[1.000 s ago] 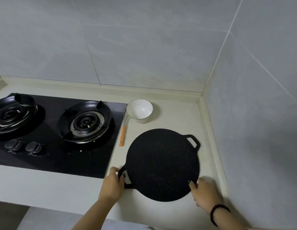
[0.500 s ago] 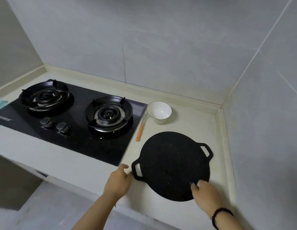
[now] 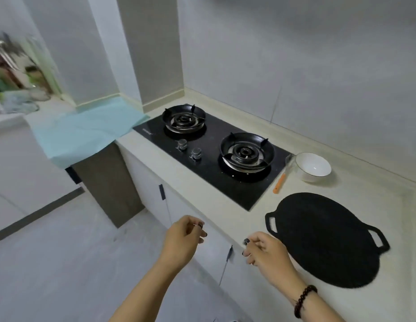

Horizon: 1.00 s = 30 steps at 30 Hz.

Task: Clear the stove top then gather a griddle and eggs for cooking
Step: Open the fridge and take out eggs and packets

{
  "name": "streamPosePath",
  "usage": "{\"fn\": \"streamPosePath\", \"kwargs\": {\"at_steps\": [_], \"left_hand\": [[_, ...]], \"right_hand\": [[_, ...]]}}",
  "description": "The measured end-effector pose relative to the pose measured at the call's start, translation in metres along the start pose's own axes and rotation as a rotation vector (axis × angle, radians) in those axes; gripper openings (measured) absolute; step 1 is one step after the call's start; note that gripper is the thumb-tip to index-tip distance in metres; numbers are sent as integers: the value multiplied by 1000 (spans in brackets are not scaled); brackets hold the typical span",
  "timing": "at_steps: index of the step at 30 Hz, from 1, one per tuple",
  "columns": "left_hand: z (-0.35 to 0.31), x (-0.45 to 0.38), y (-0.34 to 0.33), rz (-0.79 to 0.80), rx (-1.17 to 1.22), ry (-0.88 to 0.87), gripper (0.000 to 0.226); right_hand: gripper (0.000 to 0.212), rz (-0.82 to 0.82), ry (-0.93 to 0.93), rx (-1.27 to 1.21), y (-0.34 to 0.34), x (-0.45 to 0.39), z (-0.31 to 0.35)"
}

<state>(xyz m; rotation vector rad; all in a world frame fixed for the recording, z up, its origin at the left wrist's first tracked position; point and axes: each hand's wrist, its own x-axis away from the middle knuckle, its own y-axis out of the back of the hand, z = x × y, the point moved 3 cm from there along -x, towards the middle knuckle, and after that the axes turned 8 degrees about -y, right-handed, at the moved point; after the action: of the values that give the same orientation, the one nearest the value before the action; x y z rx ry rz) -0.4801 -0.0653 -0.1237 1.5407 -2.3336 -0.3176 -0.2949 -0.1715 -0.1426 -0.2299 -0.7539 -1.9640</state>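
Head view: hands (image 3: 222,244) off griddle (image 3: 327,238)

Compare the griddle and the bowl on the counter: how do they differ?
The griddle is black, flat and wide with two loop handles; the bowl is white, deep, smaller and handleless. The griddle lies nearer the person; the bowl sits nearer the wall. Both are empty and rest right of the stove.

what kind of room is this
Most likely a home kitchen. A two-burner gas stove is set into a pale counter against tiled walls, and a black griddle and a white bowl lie beside it.
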Motion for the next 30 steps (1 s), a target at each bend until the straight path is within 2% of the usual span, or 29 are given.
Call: {"fn": "streamPosePath", "kwargs": {"at_steps": [8,14,21,30], "left_hand": [[37,96,120,-316,88,64,16],[67,169,178,-560,140,124,14],[87,241,216,-906,207,225,13],[101,357,212,-1380,308,382,14]], "right_hand": [[15,309,167,80,-117,60,59],[17,530,277,126,-195,106,88],[17,834,446,305,-268,152,122],[16,1230,584,478,-342,231,132]]}}
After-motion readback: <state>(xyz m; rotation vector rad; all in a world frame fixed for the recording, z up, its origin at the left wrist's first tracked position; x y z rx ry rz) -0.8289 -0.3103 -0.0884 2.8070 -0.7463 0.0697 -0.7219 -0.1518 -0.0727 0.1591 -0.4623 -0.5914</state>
